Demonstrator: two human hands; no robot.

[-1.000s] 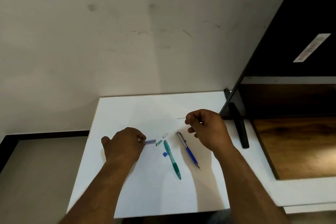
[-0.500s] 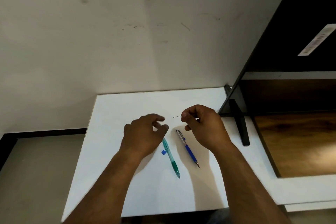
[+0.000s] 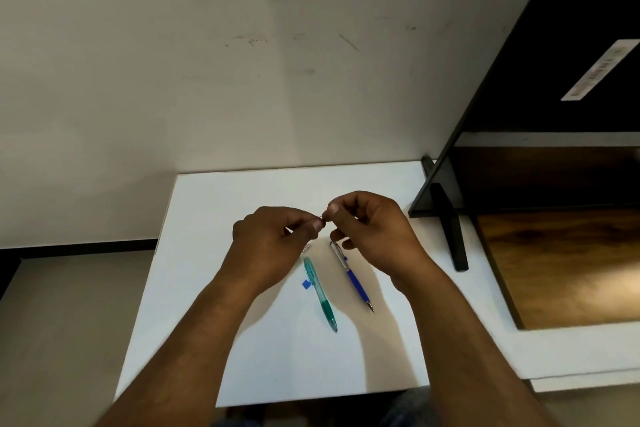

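Head camera looks down at a white table (image 3: pixel 194 236). Two bare arms come in from the bottom edge, and there is lots of open white table between them.

Next come two pens, side by side but not touching. The green pen (image 3: pixel 320 293) lies long-ways from near to far, with its tip toward the person. The blue pen (image 3: pixel 351 276) lies almost the same way, a bit more slanted, with its tip near and to the right. Its far end sits just under the right hand. One small blue square (image 3: pixel 306 284) lies just left of the green pen. One little silver tube (image 3: pixel 307 247) lies just past the green pen's far end, under the left hand.

Above these, the left hand (image 3: pixel 273 239) and the right hand (image 3: pixel 374 229) meet over the middle of the table. Both have curled fingers. Their thumbs and fingertips pinch one tiny metal bit (image 3: pixel 323 217) between them, up off the table. Only a speck of it shows. It seems to run sideways from one hand to the other, but which end is which I cannot tell.

The table has wide room to the left and behind the hands. To the right stands one black stand (image 3: pixel 450 236), well apart from the hands, with a brown wooden top (image 3: pixel 554 270) beyond it. Farthest back is the pale wall (image 3: pixel 242 80).
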